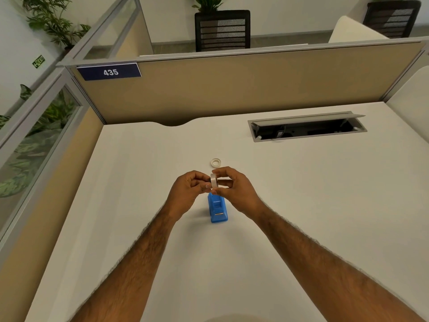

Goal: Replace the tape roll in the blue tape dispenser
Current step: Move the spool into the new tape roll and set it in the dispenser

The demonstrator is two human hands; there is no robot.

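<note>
White desk (301, 205), both hands (214, 184) grasping tape roll (213, 180) above blue dispenser (218, 209)

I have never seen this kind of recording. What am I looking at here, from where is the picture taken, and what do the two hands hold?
There is no machine here. A person wears a camera on the head, so this single picture looks forward and down at their own bare arms over a white desk. The left hand and the right hand together hold a tape roll upright between the fingers. Just below it, the blue dispenser stands on the desk. A little beyond the hands lies a small whitish ring, perhaps the old roll's core. Further right, a cable hatch in the desk is open.
</note>
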